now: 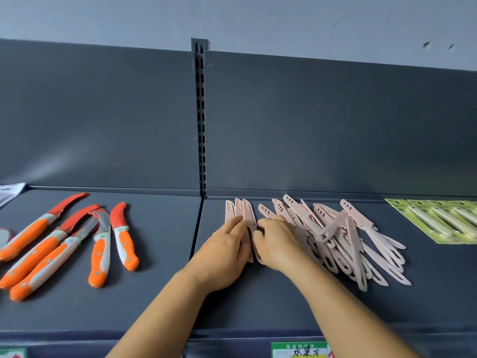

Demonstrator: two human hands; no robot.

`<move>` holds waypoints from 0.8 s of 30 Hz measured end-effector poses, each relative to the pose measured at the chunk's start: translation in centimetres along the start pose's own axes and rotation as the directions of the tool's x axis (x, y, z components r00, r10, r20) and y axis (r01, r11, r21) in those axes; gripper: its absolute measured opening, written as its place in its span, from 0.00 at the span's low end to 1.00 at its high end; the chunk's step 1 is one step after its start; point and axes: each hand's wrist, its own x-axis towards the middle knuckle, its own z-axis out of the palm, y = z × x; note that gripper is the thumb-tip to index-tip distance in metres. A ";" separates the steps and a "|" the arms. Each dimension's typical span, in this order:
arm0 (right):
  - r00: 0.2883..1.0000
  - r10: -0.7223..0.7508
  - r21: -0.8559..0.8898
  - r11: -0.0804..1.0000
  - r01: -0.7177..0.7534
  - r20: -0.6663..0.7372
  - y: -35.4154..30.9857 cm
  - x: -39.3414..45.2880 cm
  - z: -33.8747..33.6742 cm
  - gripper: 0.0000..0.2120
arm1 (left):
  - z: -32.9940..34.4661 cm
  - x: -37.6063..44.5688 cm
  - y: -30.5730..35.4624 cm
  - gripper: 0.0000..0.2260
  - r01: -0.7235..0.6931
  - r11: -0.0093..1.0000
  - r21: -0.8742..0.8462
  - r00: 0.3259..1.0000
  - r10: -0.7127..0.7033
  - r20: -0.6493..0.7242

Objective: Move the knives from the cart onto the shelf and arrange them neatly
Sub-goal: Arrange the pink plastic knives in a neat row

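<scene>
On the dark grey shelf [258, 306], three pink sheathed knives [241, 211] lie side by side, tips toward the back panel. My left hand [227, 251] rests flat on their handle ends, fingers on the sheaths. My right hand [277, 241] presses against the rightmost of the three, its fingers curled at the handle. To the right of it spreads a loose heap of several more pink knives [343, 241], overlapping at different angles. The cart is out of view.
Several orange-handled knives with red blade guards [77, 241] lie fanned on the left shelf section. Green carded packs [444, 220] sit at the far right. A slotted upright [200, 120] divides the back panels. A price label [300, 351] hangs on the front edge.
</scene>
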 end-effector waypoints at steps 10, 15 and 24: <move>0.996 0.052 -0.267 0.961 -0.070 -0.072 3.4 -1.0 -1.2 0.12 | 0.7 0.7 0.6 0.22 -0.082 0.985 0.153 0.993 0.068 0.094; 0.995 0.031 -0.405 0.912 -0.066 -0.093 3.1 -0.9 -1.3 0.15 | 0.7 0.6 0.7 0.22 -0.056 0.989 0.140 0.994 0.042 0.103; 0.978 0.094 0.059 0.995 -0.084 -0.188 2.6 0.6 -1.1 0.26 | 0.4 0.6 1.0 0.23 -0.035 0.991 0.128 0.993 0.019 0.120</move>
